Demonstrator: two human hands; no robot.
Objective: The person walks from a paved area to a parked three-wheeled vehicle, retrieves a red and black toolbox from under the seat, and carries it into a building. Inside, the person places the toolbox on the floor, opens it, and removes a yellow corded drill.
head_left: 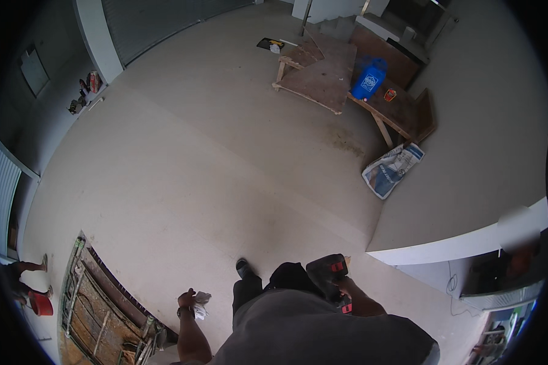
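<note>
At the lower edge, my left hand (187,298) hangs beside my body, its fingers closed on a crumpled white cloth (201,306) that droops from it. It could also be paper; its kind is not certain. Next to my right hip, my right hand (346,287) grips a black-and-red cordless power tool (326,273). The tool's exact kind cannot be made out, as the hand and my body cover part of it. My dark shoe (244,267) shows on the pale floor (225,182) between the two hands.
Wooden tables (323,79) stand far right, with a blue jug (369,79) on one. A white-and-blue sack (393,170) leans by the wall. Metal scaffold frames (79,286) lie lower left. Beyond them is another person's leg (30,266) near a red bucket (41,303).
</note>
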